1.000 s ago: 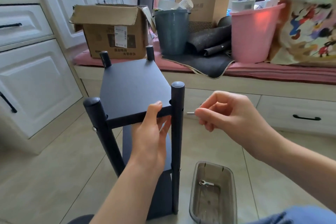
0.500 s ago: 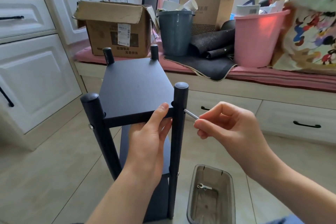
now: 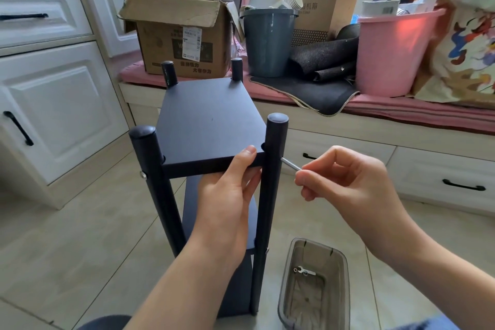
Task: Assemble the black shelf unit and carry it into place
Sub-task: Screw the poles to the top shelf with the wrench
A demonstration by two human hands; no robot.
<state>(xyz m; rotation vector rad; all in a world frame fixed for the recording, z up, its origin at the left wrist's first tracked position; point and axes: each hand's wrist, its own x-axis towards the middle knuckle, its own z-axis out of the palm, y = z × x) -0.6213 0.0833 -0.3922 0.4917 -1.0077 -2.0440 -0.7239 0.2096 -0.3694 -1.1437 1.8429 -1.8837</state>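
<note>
Matte black shelf unit (image 3: 206, 126) with round posts stands on the tiled floor at frame centre, left hand (image 3: 227, 195) gripping its flat top board's front edge, right hand (image 3: 345, 182) pinching a thin metal screw (image 3: 290, 164) into the right post (image 3: 270, 195).

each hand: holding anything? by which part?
Left hand grips the front edge of the shelf unit's top board, thumb on top. Right hand pinches the outer end of a metal screw, whose tip is at the front right post.
</note>
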